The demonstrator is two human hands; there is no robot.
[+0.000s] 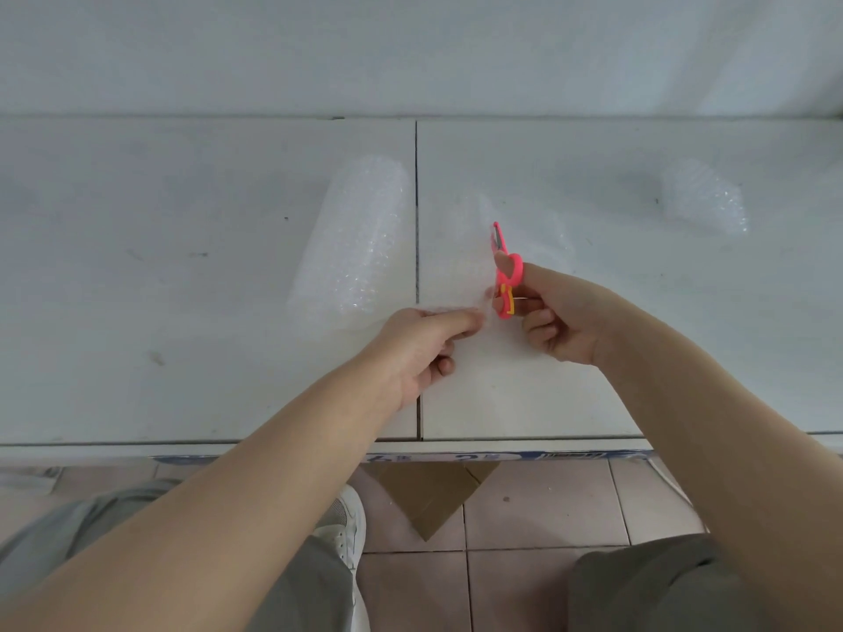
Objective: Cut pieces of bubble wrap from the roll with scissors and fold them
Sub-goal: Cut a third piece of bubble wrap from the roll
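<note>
Right hand (561, 317) first: it grips the pink scissors (505, 275), thumb pushed through the upper loop and the other fingers curled round the lower one. The blades point away from the person and stand close together. Whether they are biting into the plastic is too hard to tell through the clear film.

Just beside it, the left hand (424, 348) pinches the near edge of the loose sheet of bubble wrap (460, 266) between thumb and forefinger. The remaining fingers are curled under the palm. The two hands are close, with the scissor handles between them.

The sheet runs out to the right from the roll (356, 239). That roll lies on the white table (182, 266), left of the dark seam (416, 212) between the two tabletop panels, angled from near left to far right. The sheet crosses the seam and spreads faintly over the right panel, under and beyond the scissor blades.

Well apart, far over on the right panel, sits a small bundle of bubble wrap (705, 198), resting on the table by itself.

Below the table's front edge, there are pinkish floor tiles (547, 508) and a brown piece of cardboard (433, 494) poking out from under the table. A white shoe (346, 526) shows next to the left forearm, and grey trousers (638, 586) fill the bottom corners.
</note>
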